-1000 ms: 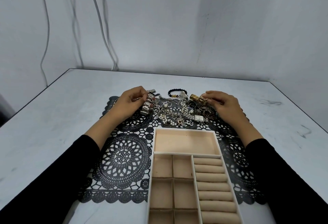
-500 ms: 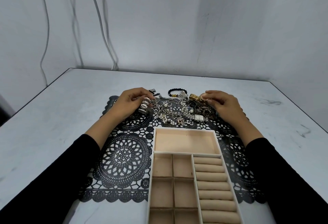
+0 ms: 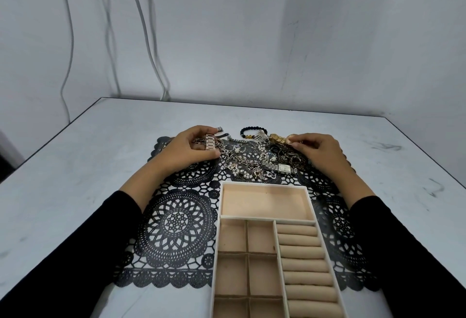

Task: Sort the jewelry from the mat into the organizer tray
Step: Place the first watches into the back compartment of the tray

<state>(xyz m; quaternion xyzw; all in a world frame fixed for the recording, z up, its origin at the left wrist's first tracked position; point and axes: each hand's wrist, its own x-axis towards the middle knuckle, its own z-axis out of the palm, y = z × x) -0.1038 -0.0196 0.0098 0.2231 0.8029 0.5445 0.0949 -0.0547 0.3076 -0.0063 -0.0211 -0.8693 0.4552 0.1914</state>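
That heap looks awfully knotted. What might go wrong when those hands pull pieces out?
The left hand grips a rose-gold link band lying against the tangled pile of silver chains and pearls; lifting it may drag others along. The right hand pinches a gold link band near the far edge of the black lace mat, where pieces might slide off.

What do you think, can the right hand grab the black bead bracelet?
Probably yes, once it lets go. The black bead bracelet lies mostly uncovered at the far edge of the jewelry pile, left of the right hand. That hand pinches a small gold piece, so it is busy.
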